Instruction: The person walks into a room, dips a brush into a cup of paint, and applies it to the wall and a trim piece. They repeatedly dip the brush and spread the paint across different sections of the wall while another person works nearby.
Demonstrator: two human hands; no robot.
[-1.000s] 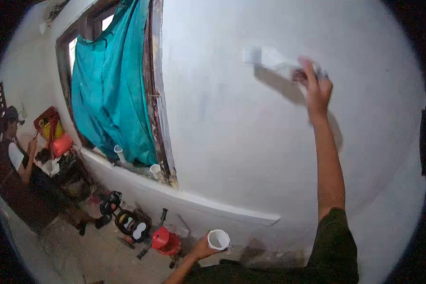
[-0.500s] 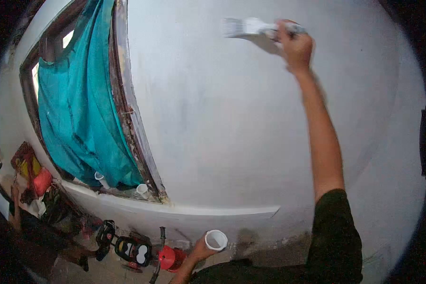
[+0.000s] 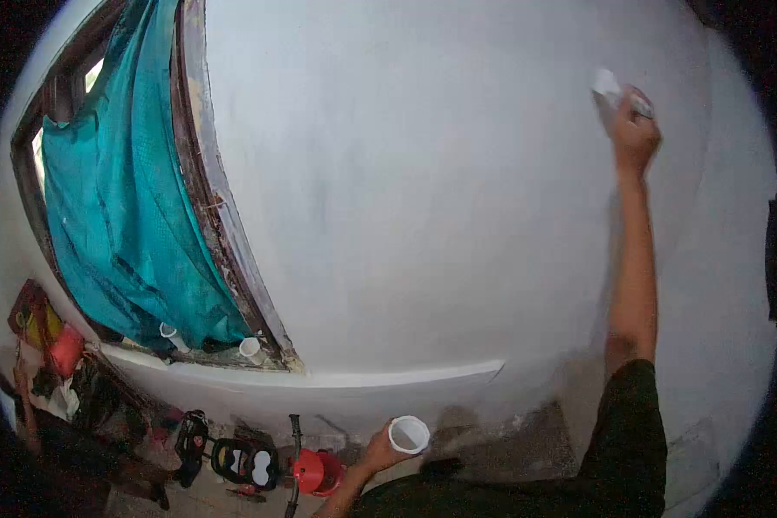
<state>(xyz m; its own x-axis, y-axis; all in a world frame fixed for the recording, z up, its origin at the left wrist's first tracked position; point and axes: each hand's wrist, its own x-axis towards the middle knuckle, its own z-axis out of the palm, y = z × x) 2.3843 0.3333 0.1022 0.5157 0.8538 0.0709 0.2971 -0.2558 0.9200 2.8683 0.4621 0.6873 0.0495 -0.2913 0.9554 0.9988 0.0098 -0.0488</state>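
At the upper right, my right hand [image 3: 636,138] is closed round the handle of a paintbrush [image 3: 609,86], its white head against or close to the pale wall [image 3: 423,207]. The bristles are hard to make out. Low in the view, my left hand [image 3: 382,451] grips a white cup [image 3: 408,435] from its left side, with the open rim facing up. What is inside the cup looks greyish white.
A teal curtain [image 3: 121,198] covers a window with a worn wooden frame; two white cups [image 3: 250,347] stand on its sill. Below are a red ride-on toy [image 3: 318,472] and a black one [image 3: 243,464]. Another person [image 3: 69,445] is at the lower left.
My right hand has swept the brush to the right across the wall, after rising earlier. The left hand still holds the cup. The view has shifted, and the window and other person sit further left.
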